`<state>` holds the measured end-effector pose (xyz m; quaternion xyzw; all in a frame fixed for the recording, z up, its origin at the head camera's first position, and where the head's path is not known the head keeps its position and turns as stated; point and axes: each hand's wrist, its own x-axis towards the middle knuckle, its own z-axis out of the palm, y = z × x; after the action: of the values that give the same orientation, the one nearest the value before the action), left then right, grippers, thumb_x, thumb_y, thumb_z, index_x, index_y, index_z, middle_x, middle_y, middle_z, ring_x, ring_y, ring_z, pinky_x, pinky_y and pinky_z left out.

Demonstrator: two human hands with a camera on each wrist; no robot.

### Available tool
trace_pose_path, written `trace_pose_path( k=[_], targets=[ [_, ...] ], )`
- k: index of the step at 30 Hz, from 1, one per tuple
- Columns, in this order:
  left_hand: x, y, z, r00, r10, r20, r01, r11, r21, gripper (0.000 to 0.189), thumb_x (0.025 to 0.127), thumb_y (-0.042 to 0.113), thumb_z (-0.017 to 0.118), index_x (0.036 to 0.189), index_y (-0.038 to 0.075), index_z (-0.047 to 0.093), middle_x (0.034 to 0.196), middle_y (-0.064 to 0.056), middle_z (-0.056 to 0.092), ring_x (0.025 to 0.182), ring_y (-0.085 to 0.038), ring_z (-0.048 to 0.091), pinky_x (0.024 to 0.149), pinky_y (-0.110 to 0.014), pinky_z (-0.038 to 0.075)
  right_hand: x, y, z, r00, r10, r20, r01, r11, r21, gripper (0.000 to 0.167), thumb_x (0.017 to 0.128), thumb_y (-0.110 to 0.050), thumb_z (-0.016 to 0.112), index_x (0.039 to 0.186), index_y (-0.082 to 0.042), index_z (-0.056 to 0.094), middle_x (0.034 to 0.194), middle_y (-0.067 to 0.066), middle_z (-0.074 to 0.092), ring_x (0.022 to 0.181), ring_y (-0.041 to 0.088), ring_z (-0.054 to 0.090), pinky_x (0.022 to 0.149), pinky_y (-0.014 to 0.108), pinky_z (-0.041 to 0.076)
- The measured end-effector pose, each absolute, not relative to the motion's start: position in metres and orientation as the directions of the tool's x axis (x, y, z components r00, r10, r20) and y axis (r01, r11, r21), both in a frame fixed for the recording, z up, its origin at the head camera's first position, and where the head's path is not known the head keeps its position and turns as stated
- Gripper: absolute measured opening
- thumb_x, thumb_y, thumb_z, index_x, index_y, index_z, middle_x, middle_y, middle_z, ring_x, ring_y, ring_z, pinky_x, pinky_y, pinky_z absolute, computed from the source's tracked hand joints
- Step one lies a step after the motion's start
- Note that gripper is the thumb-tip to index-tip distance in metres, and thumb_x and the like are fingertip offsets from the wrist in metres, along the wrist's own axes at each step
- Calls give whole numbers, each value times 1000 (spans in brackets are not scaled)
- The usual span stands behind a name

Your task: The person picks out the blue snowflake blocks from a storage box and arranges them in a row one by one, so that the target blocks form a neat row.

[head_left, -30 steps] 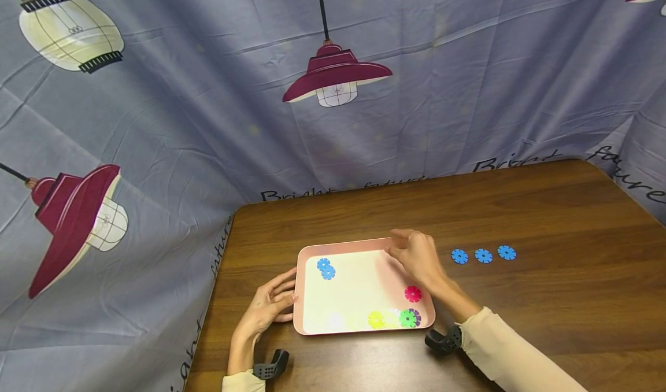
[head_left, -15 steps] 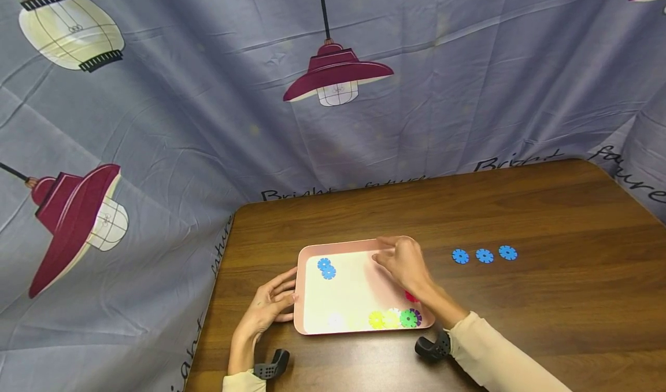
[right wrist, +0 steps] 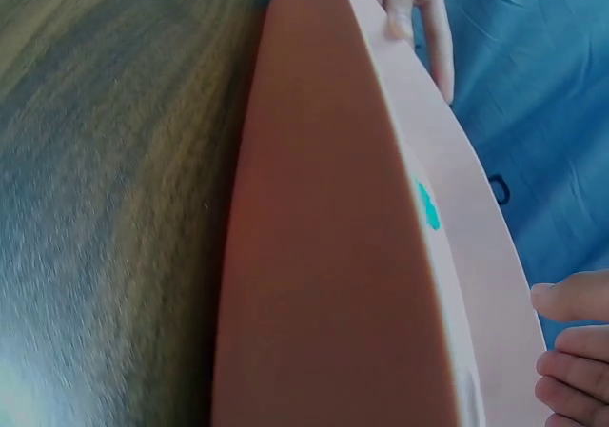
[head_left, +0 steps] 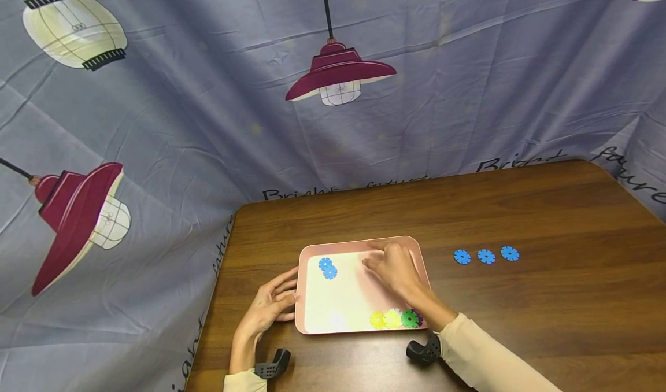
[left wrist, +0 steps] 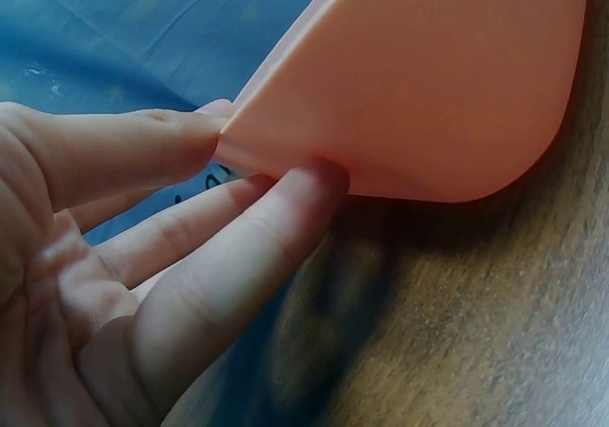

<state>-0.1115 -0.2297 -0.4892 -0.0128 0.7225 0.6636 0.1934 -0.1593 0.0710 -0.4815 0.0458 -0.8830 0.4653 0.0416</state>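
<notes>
While left hand [head_left: 265, 306] touches tray [head_left: 340, 302] — right hand [head_left: 396, 269] above, loosely bent

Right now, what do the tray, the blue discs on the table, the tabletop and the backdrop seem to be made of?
Tray: probably plastic, satiny, with a thin rim and rounded corners.
Blue discs: likely plastic, evenly coloured; too small to judge finish.
Tabletop: wood or wood-look laminate, faint sheen, visible grain.
Backdrop: likely fabric, matt, folds showing.

Head view: glare bleaches the pink tray [head_left: 343, 299] toward lower centre; a soft shadow lies beside the right hand [head_left: 396, 267]. Right wrist: slightly blurred, tabletop [right wrist: 95, 256] glare lower left.
</notes>
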Motion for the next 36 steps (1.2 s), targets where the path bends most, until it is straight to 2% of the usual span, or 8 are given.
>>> trace_pose_path(
  k=[2, 4, 5, 7, 10, 17, 24, 36],
  targets=[
    [-112, -229, -489, -925, 237, -297, -275, 120, 954, 62, 93, 0, 64, 150, 7, 40, 141, -29, 46, 113, -31, 61, 67, -37, 59, -159, 67, -483, -988, -45, 146, -145, 571, -808, 43, 76, -10, 82, 116, -1, 72, 109, 15, 72, 50, 7, 43, 47, 27, 43],
    [-112, -229, -489, -926, 236, -296, -275, 121, 954, 63, 93, 0, 65, 150, 7, 40, 141, -29, 47, 112, -31, 61, 67, -36, 59, -159, 64, -485, -984, -49, 172, -169, 568, -806, 42, 74, -8, 83, 114, 1, 72, 111, 15, 71, 69, 15, 63, 67, 34, 55],
    [-112, -229, -489, -926, 236, -296, -274, 121, 954, 63, 93, 0, 65, 150, 7, 40, 141, -29, 47, 112, -31, 61, 66, -36, 59, -159, 63, -486, -982, -51, 179, -177, 566, -806, 41, 74, -8, 83, 113, 1, 73, 111, 14, 71, 84, 19, 68, 78, 38, 56],
    [-113, -229, -489, -926, 235, -297, -275, 122, 954, 63, 93, 1, 66, 150, 7, 40, 141, -29, 47, 112, -31, 62, 66, -36, 59, -159, 60, -488, -980, -58, 190, -189, 563, -805, 40, 73, -8, 83, 111, 1, 73, 110, 13, 72, 110, 25, 64, 94, 44, 51],
    [-113, -229, -489, -926, 233, -296, -274, 122, 954, 63, 93, 1, 66, 150, 7, 40, 141, -29, 47, 111, -31, 62, 67, -37, 59, -159, 55, -489, -981, -67, 182, -189, 548, -815, 40, 74, -7, 83, 111, 2, 73, 110, 13, 72, 112, 29, 63, 95, 45, 50],
    [-113, -229, -490, -928, 242, -282, -261, 117, 958, 63, 93, 0, 66, 150, 6, 40, 141, -30, 46, 113, -32, 61, 69, -43, 59, -156, 43, -490, -984, -88, 156, -178, 555, -813, 39, 75, -9, 83, 112, 0, 73, 108, 12, 73, 110, 27, 65, 94, 43, 51],
    [-112, -229, -490, -928, 238, -287, -265, 120, 957, 63, 93, 1, 66, 150, 7, 40, 140, -29, 47, 111, -30, 62, 67, -39, 60, -154, 30, -494, -983, -114, 147, -186, 562, -806, 38, 76, -9, 83, 111, 0, 73, 107, 12, 73, 110, 28, 64, 93, 43, 52],
    [-112, -230, -491, -929, 225, -295, -275, 116, 955, 63, 92, 0, 66, 150, 7, 41, 140, -29, 47, 110, -29, 62, 69, -41, 59, -154, 10, -497, -973, -149, 174, -228, 564, -794, 36, 74, -10, 83, 108, 0, 74, 105, 10, 73, 107, 27, 66, 91, 42, 53]
  ],
)
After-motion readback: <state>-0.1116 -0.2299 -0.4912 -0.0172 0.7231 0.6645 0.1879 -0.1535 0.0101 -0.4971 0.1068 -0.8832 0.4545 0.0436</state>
